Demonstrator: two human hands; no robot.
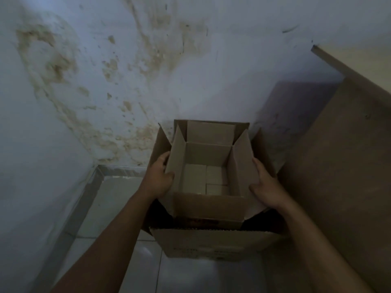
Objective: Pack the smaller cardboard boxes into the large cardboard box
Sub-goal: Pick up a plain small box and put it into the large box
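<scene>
You're in a dim room corner, prob. a home or storeroom: damp-stained wall (88, 77) w/ flaking paint, pale floor tiles (110, 206), wood panel (330, 170) at right.

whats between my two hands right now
The open cardboard box, smaller boxes on its floor, spans between left hand and right hand, in the head view.

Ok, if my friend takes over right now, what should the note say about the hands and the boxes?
Left hand: grips the left wall of the middle box.
Right hand: holds its right wall.
Where: the middle box, flaps up, is partly down inside the large box.
Done: at least three small boxes lie at its bottom.
Left: probably settle it fully and let go; no other loose boxes are in view.
</scene>
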